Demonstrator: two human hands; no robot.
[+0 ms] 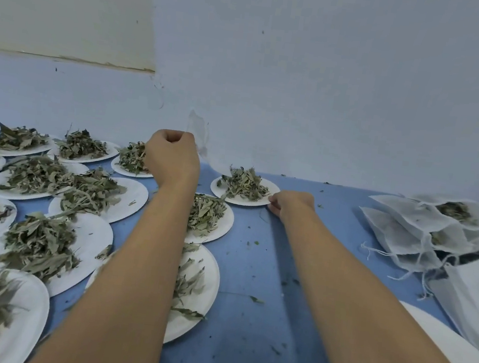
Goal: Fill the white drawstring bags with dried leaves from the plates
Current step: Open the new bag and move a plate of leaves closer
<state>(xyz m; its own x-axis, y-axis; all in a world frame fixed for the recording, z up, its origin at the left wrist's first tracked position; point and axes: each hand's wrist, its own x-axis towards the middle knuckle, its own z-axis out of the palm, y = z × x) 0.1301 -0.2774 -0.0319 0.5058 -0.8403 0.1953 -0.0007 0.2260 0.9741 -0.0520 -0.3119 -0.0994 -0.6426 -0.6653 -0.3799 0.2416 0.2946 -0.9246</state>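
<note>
Judged well short of done. At the right, only a small heap of filled bags (415, 228), dark contents showing through the thin white weave, drawstrings trailing loose over the surface (251, 272). Across the left and middle, a dozen or so plates (138, 190) heaped with leaves (39, 176), none visibly emptied. Just near of the heap, a flat stack of white cloth (476, 292). Left hand (172, 155) raised over the far plates, curled into a fist, seemingly pinching the top of an empty bag (199, 129): sheer, limp, so faint against the pale wall (332, 87) that the grip itself cannot be made out. Right hand (289, 205) low on the surface, fingers curled, pinching the near right rim of a plate (273, 189) lying far and a little apart from the others, its mound untouched. Plates round, shallow, matte white, thin at the rim. Leaves grey-green, narrow, curled and brittle-looking, piled in loose tangled mounds with stems poking out. Surface smooth and blue, littered with dark crumbs (286, 282) and leaf bits, thickest toward the near middle.
</note>
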